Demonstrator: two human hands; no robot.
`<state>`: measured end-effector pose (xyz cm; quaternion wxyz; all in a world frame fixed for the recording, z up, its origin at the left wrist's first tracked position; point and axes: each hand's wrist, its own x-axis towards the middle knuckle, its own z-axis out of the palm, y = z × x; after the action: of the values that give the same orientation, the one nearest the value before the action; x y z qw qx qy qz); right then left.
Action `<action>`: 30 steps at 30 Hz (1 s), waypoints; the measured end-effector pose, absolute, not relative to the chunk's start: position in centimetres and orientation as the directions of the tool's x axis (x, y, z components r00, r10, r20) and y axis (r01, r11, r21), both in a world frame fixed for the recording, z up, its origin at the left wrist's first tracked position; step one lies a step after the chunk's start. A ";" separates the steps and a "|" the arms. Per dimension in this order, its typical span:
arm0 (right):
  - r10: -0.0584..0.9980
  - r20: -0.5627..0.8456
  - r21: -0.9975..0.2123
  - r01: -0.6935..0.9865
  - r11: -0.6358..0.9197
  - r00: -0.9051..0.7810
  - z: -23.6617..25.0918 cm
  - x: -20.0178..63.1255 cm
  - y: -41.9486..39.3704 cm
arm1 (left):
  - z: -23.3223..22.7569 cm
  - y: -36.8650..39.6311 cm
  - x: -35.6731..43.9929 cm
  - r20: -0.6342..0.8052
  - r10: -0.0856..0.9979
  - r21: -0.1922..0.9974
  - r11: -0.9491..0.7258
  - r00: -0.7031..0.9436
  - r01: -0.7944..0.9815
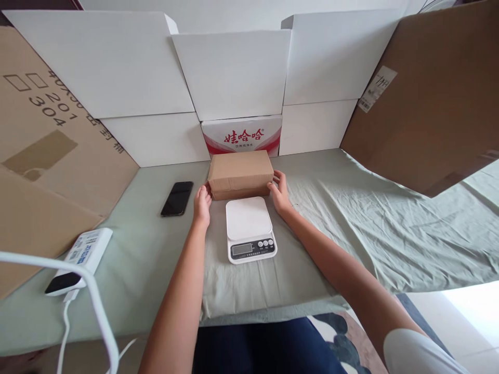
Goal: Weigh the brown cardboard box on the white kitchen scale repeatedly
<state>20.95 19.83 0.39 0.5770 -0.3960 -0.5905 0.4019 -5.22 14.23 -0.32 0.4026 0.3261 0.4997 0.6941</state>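
A small brown cardboard box [240, 170] sits closed on the green cloth, just behind a white digital kitchen scale [249, 227]. My left hand [201, 203] presses against the box's left end. At the right end, my right hand [279, 191] has its fingers curled on the box. The box rests on the cloth between both hands, and the platform of the scale carries nothing.
A black phone [177, 198] lies left of the box. A white power bank [80, 259] with a cable rests at the near left. White cartons [234, 72] and a red-printed carton [242, 136] wall the back; brown cardboard sheets [436, 98] lean at both sides.
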 end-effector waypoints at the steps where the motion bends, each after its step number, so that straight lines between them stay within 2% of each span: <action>1: 0.937 0.350 -0.937 0.011 0.349 0.023 0.2 21.3 20.0 | -0.2 14.0 -5.6 0.049 0.872 0.955 -0.183 -0.486 -0.233; 4: 0.949 0.290 -0.956 0.003 0.292 0.121 -0.2 22.3 20.3 | 0.4 13.3 -6.9 0.077 0.839 0.951 -0.224 -0.538 -0.214; 7: 0.964 0.228 -0.971 -0.043 0.235 0.137 -0.2 22.7 20.6 | 0.7 12.8 -7.5 0.097 0.828 0.949 -0.245 -0.552 -0.201; 10: 0.973 0.221 -0.971 -0.081 0.225 0.062 0.1 22.6 20.4 | 0.6 12.9 -7.2 0.084 0.852 0.959 -0.210 -0.517 -0.191; 16: 0.925 0.326 -0.944 -0.118 0.308 -0.196 1.0 22.1 19.5 | -0.3 13.3 -5.5 0.036 0.895 0.981 -0.117 -0.445 -0.155; 30: 0.917 0.339 -0.941 -0.097 0.326 -0.212 1.1 21.9 19.4 | -0.5 13.3 -5.1 0.044 0.897 0.983 -0.118 -0.440 -0.143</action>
<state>21.93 19.44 1.10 0.5324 -0.3327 -0.6159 0.4760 -5.13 13.31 -0.49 0.3944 0.3528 0.5342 0.6592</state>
